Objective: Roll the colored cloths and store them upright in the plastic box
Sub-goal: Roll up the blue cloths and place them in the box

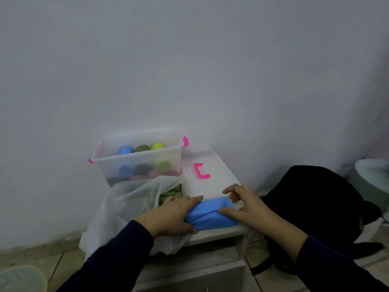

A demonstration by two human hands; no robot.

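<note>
Blue cloth: a soft sky-blue cloth bundle point(210, 213), partly rolled, lies at the front edge of the small pale wooden table point(219, 232), between the two hands.
Left hand: the left hand point(172, 216) lies palm-down on the left end of the blue cloth, fingers straight and pressing, thumb along the near side (nothing is gripped).
Right hand: the right hand point(246, 205) touches the right end of the blue cloth; fingers loosely spread, fingertips on the far edge, thumb on the near fold, so the hand is relaxed rather than clenched.
Plastic box: a clear rectangular plastic box with pink latches point(139, 159) stands at the back left of the table, against the wall.
Stored rolls: inside stand rolled cloths in blue point(125, 150), dark green point(142, 148) and yellow-green point(157, 146), with more rolls below seen blurred through the wall.
Lid: a white box lid with a pink handle point(202, 170) lies flat just right of the box.
Bag: a translucent white plastic bag point(126, 209) droops over the table's left side, holding folded green cloths point(171, 194).
Surroundings: a black backpack point(315, 203) sits on the tiled floor to the right.
</note>
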